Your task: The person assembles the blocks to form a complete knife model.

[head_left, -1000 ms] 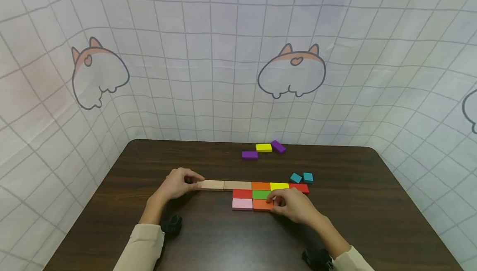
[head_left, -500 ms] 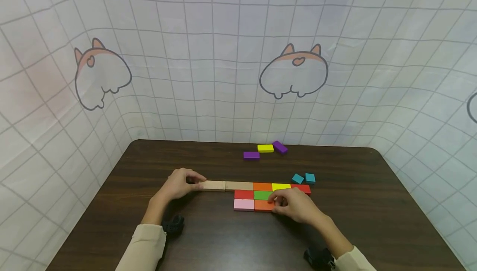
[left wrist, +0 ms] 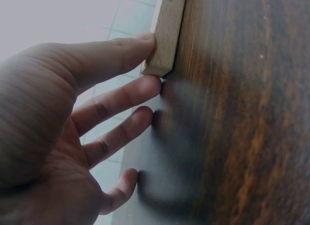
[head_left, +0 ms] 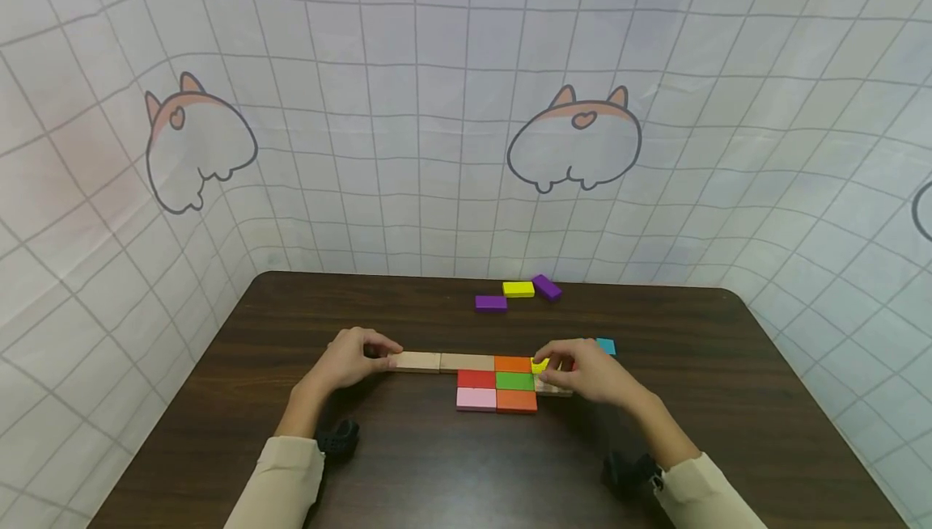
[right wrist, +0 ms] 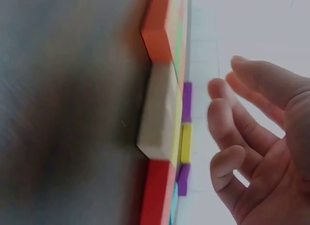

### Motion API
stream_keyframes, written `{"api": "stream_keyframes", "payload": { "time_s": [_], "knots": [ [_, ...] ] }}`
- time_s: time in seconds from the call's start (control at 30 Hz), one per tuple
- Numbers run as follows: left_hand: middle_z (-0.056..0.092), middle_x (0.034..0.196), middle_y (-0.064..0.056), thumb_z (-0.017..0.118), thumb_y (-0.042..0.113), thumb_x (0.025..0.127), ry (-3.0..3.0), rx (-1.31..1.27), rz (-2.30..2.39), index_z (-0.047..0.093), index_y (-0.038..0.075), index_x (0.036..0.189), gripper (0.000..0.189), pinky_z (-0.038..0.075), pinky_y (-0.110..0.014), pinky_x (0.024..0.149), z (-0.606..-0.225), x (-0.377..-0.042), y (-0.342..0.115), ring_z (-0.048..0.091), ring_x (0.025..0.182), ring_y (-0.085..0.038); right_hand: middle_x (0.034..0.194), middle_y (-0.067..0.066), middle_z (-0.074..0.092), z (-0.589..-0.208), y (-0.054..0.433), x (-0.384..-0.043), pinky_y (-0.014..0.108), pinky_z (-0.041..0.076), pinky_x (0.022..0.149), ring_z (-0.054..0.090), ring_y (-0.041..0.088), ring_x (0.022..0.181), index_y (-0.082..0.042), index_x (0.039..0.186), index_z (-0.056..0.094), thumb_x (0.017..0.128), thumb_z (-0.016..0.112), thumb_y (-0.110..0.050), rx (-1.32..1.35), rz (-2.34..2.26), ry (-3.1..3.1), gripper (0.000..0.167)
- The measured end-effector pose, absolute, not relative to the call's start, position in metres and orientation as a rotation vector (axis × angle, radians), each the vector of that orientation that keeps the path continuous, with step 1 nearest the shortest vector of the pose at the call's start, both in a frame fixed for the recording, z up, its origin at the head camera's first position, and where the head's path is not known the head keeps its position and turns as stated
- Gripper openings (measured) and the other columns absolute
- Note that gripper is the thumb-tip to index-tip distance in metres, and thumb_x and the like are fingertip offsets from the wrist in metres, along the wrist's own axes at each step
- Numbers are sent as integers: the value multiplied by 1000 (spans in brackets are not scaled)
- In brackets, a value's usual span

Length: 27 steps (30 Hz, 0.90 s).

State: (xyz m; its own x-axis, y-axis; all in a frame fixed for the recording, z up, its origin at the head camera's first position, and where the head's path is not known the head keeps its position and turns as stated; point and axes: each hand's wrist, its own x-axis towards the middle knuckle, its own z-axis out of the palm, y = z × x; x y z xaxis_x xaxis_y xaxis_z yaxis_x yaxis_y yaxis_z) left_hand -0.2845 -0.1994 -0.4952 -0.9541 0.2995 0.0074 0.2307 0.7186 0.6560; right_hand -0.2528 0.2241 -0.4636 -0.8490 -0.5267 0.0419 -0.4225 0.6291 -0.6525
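Note:
Flat wooden blocks lie in touching rows on the table. Two plain wood blocks (head_left: 417, 361) make up the back row's left part, followed by an orange block (head_left: 513, 364) and a yellow block (head_left: 538, 366). Before them lie red (head_left: 476, 378), green (head_left: 514, 381), pink (head_left: 476, 399) and front orange (head_left: 516, 401) blocks. My left hand (head_left: 353, 359) touches the row's left end with thumb and index finger, other fingers loosely spread. Above a pale block (right wrist: 157, 113) beside the green one hovers my right hand (head_left: 588, 369), fingers bent and holding nothing. A red block (right wrist: 155, 193) is mostly hidden in the head view.
Farther back on the dark table (head_left: 291, 302) are two purple blocks (head_left: 491, 303) and a yellow one (head_left: 518, 289). A turquoise block (head_left: 606, 346) shows behind my right hand. A white grid-patterned curtain (head_left: 437, 222) hangs around the table.
My right hand has lifted off the blocks and shifted away from me, uncovering the pale block and covering one turquoise block and most of the red one. My left hand stays put.

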Motion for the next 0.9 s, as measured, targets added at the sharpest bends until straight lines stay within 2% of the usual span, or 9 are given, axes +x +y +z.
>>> {"api": "stream_keyframes", "payload": {
  "time_s": [0.2,0.4,0.57,0.7,0.9],
  "knots": [
    [71,92,5,80,23,90,2828,440,1043,81,24,105,15,49,-33,73,-493,-286,-199,59,82,-12,85,-3,69,-455,230,-282,26,51,65,60,15,72,-7,116,72,97,71,-20,-732,-1072,2756,23],
    [72,94,5,79,24,91,2826,442,1034,81,23,106,15,49,-33,74,-492,-285,-201,59,83,-12,92,9,71,-452,227,-311,38,56,69,66,30,75,-3,123,68,98,70,-19,-640,-1144,2704,30],
    [72,93,5,79,23,91,2827,446,1036,81,23,105,15,49,-32,72,-491,-285,-202,59,81,-12,97,7,70,-452,222,-332,40,57,76,67,30,80,-4,130,65,99,69,-23,-565,-1105,2698,36],
    [71,91,6,80,24,91,2818,444,1035,81,23,105,15,48,-30,71,-493,-285,-202,58,80,-12,106,11,71,-455,219,-345,40,56,75,68,32,86,-4,137,60,100,69,-23,-511,-1124,2626,43],
    [70,89,5,80,23,90,2800,442,1071,81,22,105,15,47,-32,70,-493,-283,-200,57,79,-13,115,13,70,-464,211,-360,38,57,76,69,26,90,-6,146,52,98,70,-21,-478,-1129,2522,53]
  ]
}}
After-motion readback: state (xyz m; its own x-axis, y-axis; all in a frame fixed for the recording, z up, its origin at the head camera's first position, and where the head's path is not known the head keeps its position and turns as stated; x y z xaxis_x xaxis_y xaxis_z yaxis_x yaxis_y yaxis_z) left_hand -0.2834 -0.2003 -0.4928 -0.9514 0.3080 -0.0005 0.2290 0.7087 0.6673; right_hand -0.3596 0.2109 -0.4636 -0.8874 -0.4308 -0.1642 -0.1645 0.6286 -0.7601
